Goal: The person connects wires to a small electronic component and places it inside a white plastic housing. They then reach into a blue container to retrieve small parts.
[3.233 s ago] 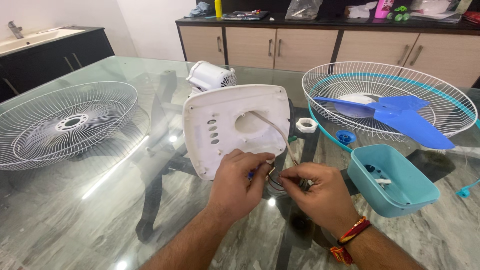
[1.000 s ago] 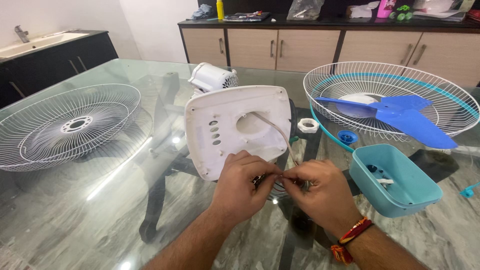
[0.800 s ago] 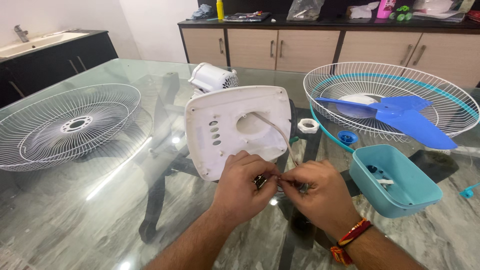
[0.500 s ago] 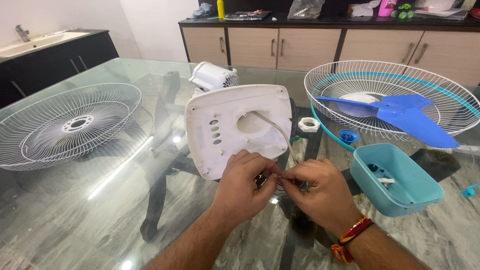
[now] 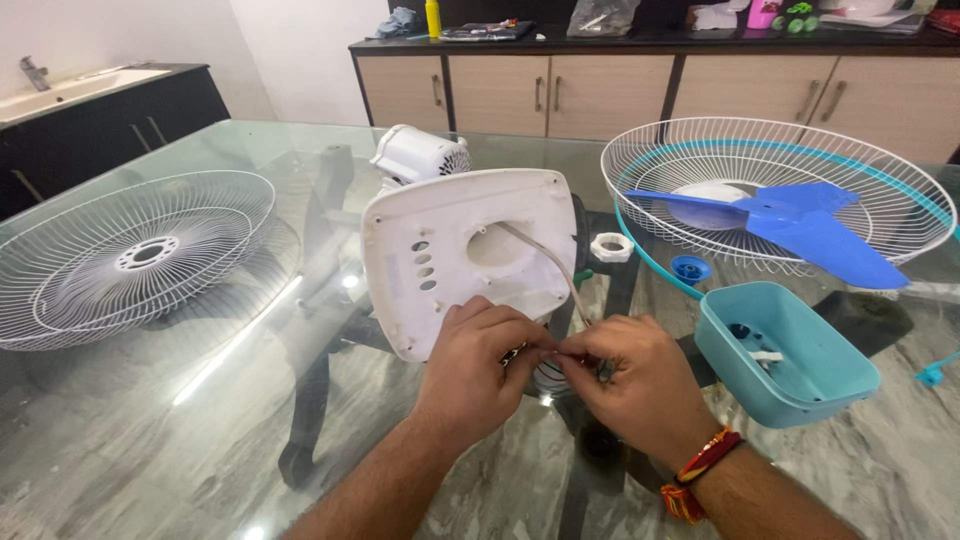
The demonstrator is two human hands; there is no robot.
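We are pinching the thin white cord [image 5: 545, 262] between both hands, left hand [image 5: 478, 372] and right hand [image 5: 640, 385] meeting fingertip to fingertip at lower centre, the cord running up and left into the white fan base [image 5: 468, 255] just above them.

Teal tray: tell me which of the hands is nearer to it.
Right. The right hand sits just left of the teal tray, a small gap between them; the left hand lies farther left, beyond the right hand.

Glass table [image 5: 200, 420]: two wire fan guards [image 5: 130, 255] [image 5: 780, 190], white fan base [image 5: 465, 255], teal tray [image 5: 785, 355], white nut [image 5: 611, 246].
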